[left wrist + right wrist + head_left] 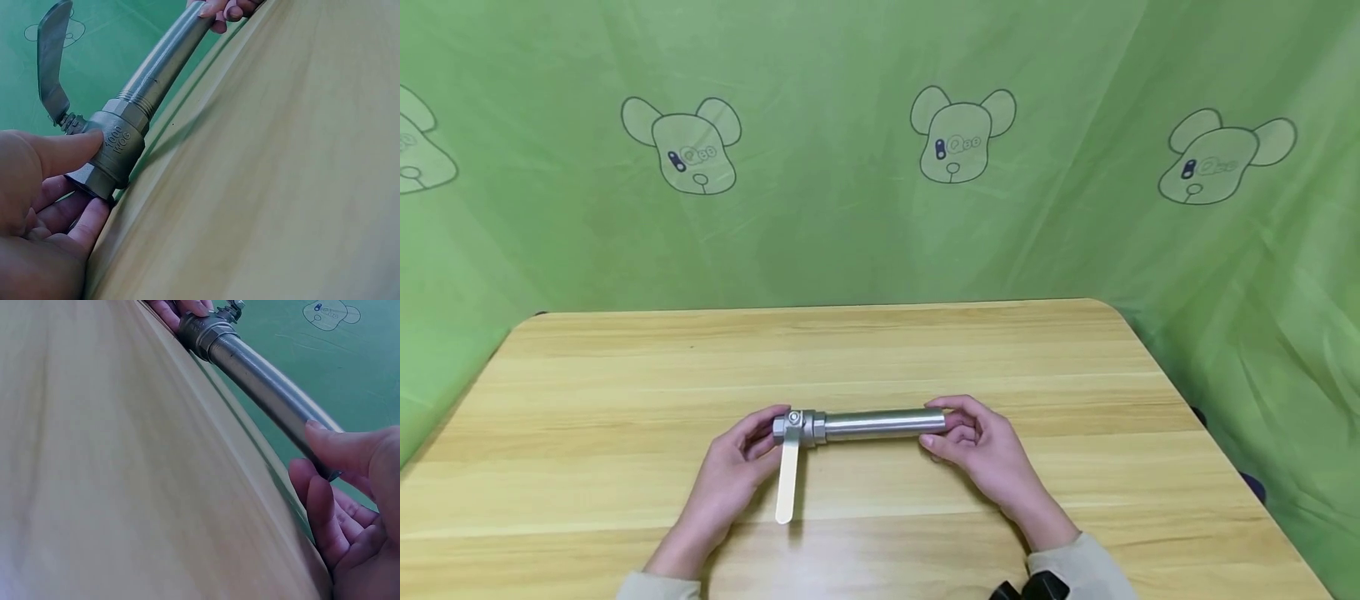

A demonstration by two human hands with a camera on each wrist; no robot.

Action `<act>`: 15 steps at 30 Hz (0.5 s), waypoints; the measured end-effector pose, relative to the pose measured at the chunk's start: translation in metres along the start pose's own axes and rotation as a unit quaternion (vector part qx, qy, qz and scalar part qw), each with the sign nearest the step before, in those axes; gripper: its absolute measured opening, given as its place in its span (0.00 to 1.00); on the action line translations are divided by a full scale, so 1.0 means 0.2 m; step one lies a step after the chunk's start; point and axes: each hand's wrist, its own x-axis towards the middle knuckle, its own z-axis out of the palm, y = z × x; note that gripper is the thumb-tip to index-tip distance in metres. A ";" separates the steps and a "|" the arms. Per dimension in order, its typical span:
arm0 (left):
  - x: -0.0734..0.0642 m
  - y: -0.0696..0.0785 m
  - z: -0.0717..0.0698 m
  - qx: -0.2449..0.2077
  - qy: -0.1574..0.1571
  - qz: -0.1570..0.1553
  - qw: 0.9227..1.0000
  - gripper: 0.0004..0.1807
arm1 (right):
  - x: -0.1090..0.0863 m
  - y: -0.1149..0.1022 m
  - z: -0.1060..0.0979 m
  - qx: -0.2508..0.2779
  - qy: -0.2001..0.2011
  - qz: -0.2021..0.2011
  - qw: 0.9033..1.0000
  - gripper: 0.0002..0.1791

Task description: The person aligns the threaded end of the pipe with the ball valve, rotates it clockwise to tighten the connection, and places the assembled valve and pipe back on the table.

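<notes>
A metal ball valve (808, 428) is joined to a steel pipe (883, 423), the two lying in one line from left to right. My left hand (730, 475) grips the valve's left end, thumb pressed on the body beside the raised "1000 WOG" lettering in the left wrist view. The valve's flat lever (787, 483) points toward me, across the pipe. My right hand (988, 454) holds the pipe's free right end between thumb and fingers. Threads (134, 102) show where the pipe enters the valve.
A wooden table (587, 400) lies beneath both hands. Green cloth (835, 233) printed with bear heads hangs behind it and along its sides. A black object (1037, 587) sits by the right sleeve at the bottom edge.
</notes>
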 end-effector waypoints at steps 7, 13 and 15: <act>0.00 0.00 0.00 0.001 0.003 -0.007 1.000 0.32 | 0.00 0.00 0.00 0.001 0.007 0.028 1.000 0.27; 0.00 0.01 0.00 0.004 0.004 -0.008 1.000 0.33 | 0.00 -0.01 0.00 -0.024 0.009 0.040 0.999 0.27; 0.00 0.01 0.00 0.003 0.003 -0.008 1.000 0.33 | 0.00 -0.01 0.00 -0.025 0.010 0.043 0.999 0.27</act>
